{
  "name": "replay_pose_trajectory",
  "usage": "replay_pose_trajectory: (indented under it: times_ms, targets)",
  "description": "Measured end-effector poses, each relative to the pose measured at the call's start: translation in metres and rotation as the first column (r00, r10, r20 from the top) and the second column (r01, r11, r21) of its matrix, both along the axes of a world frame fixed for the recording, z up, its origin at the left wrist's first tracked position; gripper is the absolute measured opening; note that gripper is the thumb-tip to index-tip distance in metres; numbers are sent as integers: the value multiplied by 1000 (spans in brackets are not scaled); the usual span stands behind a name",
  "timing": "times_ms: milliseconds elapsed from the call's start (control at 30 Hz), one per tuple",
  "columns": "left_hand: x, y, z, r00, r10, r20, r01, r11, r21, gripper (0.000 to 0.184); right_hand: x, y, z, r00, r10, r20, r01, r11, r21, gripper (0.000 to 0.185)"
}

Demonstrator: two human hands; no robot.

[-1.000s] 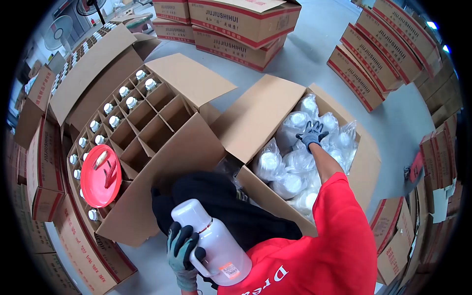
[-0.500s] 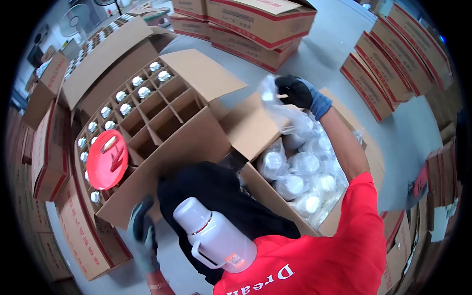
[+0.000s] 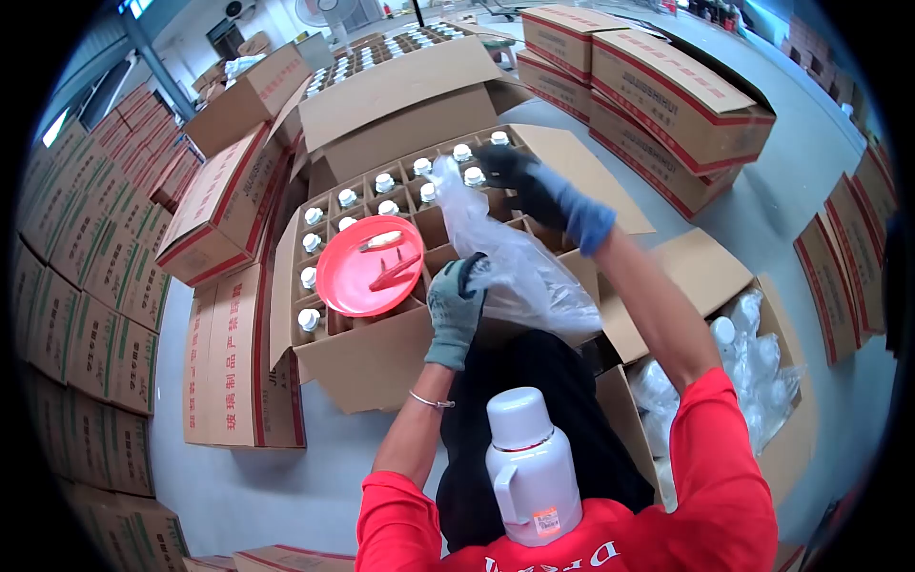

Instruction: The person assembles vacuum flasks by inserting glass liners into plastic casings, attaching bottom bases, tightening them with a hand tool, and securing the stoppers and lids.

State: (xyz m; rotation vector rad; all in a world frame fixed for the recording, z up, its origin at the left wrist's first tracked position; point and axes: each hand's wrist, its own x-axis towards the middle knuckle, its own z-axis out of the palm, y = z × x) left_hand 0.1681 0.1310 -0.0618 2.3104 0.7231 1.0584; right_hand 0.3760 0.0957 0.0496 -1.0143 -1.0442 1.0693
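Note:
My left hand (image 3: pixel 456 307), in a grey-green glove, is closed on a clear plastic bag (image 3: pixel 534 281) stretched above the divided carton (image 3: pixel 367 367). My right hand (image 3: pixel 529 186), in a dark glove with a blue cuff, is smeared by motion near the bag's upper end; its grip cannot be made out. Silver-capped bottles (image 3: pixel 384 181) stand in the carton's compartments. A red plastic dish (image 3: pixel 348 281) rests on top of them, holding red-handled pliers (image 3: pixel 394 275) and a small pale-handled tool (image 3: pixel 383 239). A white thermos (image 3: pixel 534 467) is in front of my torso.
To my right, an open carton (image 3: pixel 796 458) holds plastic-wrapped white items (image 3: pixel 753 367). Another open carton (image 3: pixel 400 105) with bottles stands behind. Closed cartons (image 3: pixel 233 362) are at left, more cartons (image 3: pixel 667 95) at the back right, and tall stacks (image 3: pixel 86 276) line the far left.
My right hand has moved left from the wrapped items to above the divided carton. My left hand has come up from beside the carton and taken hold of the plastic bag. The view has shifted.

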Motion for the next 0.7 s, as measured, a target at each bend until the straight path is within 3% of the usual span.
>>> replay_pose_trajectory:
  times_ms: [33,67,100,167,200,233,267,300,333,367,400,433,467,533,633,700]
  targets:
    - [-1,6,-8,984,33,174,-10,991,-131,33,-13,-3,-10,935,-27,354,-4,996,87,73]
    - [-4,13,-11,989,69,132,-54,992,-116,31,-26,-6,-21,756,-129,642,0,980,197,87]
    - [-9,15,-9,992,55,117,-23,966,-257,32,-35,-9,-58,515,-350,782,-31,905,425,87]
    - [-27,14,-5,996,15,86,32,850,-526,34,-67,-47,-72,291,-338,895,24,938,346,84]
    - [-41,20,-27,965,32,260,149,748,-647,34,-55,-49,-97,244,-314,917,118,949,294,80]
    - [-55,6,-18,827,169,537,460,346,-818,32,-38,-52,-128,195,-289,937,214,945,247,76]
    - [-75,7,-33,914,-55,401,315,719,-620,32,-29,-63,-143,231,-292,928,332,920,207,68]
    - [-94,6,-49,969,-188,162,224,943,-247,32,-15,-71,-167,224,-249,942,371,916,154,60]
    - [-101,-8,-61,915,-127,384,326,792,-515,32,-15,-83,-177,171,-202,964,376,918,126,58]
    - [-108,-23,-72,808,57,587,450,584,-676,32,-18,-95,-189,120,-149,981,383,919,93,56]
    - [-120,-36,-92,772,89,629,503,519,-691,36,-23,-101,-197,162,-186,969,376,920,113,55]
    - [-133,-50,-91,909,-90,406,321,772,-549,38,-30,-108,-203,204,-221,954,374,918,133,53]
    - [-146,-65,-90,983,-110,150,147,953,-265,40,-39,-116,-210,249,-255,934,375,915,150,52]
    - [-176,-81,-138,884,8,468,348,657,-668,40,-55,-140,-197,315,-317,894,388,903,184,50]
    - [-215,-104,-139,964,7,264,235,438,-868,49,-80,-186,-208,326,-476,817,401,852,337,57]
    - [-249,-131,-127,986,-102,133,165,477,-863,58,-107,-233,-207,227,-472,852,361,853,376,57]
